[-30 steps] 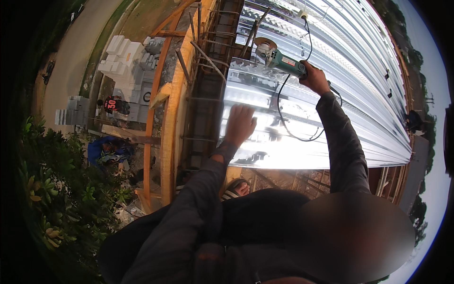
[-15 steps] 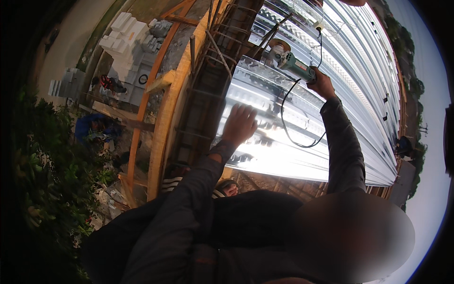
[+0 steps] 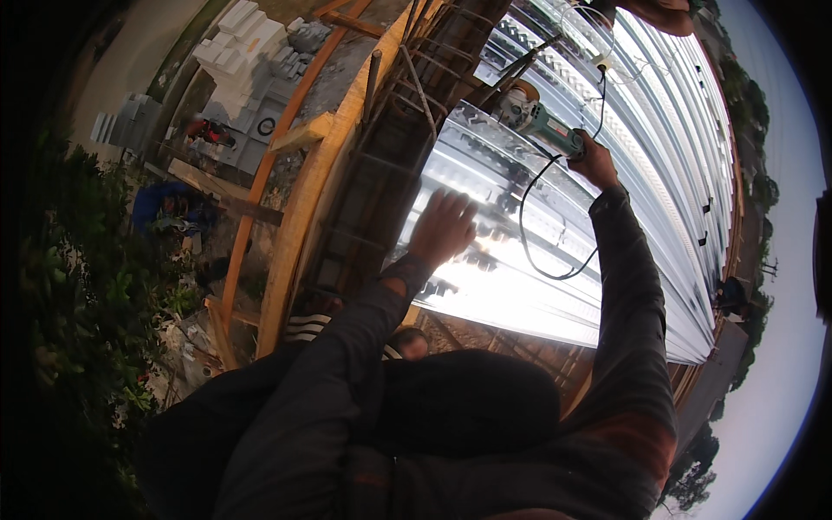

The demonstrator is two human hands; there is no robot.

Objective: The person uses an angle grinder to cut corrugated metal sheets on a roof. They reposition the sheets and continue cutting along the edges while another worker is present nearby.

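My right hand [image 3: 594, 162] is wrapped round the rear body of a green angle grinder [image 3: 555, 130]. The grinder's disc end points to the upper left, close to the edge of a shiny ribbed metal decking sheet [image 3: 490, 178]. A black power cord [image 3: 523, 217] loops from the grinder over the sheet. Flat on the same sheet, left of the cord, rests my left hand [image 3: 445, 227], with its fingers stretched out and nothing in them. Whether the disc touches the metal cannot be made out.
Steel rebar [image 3: 373, 85] and a dark beam channel run along the sheet's left edge, beside a timber form board [image 3: 303, 191]. Beyond it the ground lies far below, with pale stacked blocks [image 3: 238, 48] and people. A cord connector [image 3: 601, 65] lies on the farther sheets.
The view has shifted slightly, so the scene sits a little lower and to the right. My hands and the grinder keep nearly the same places over the sheet.
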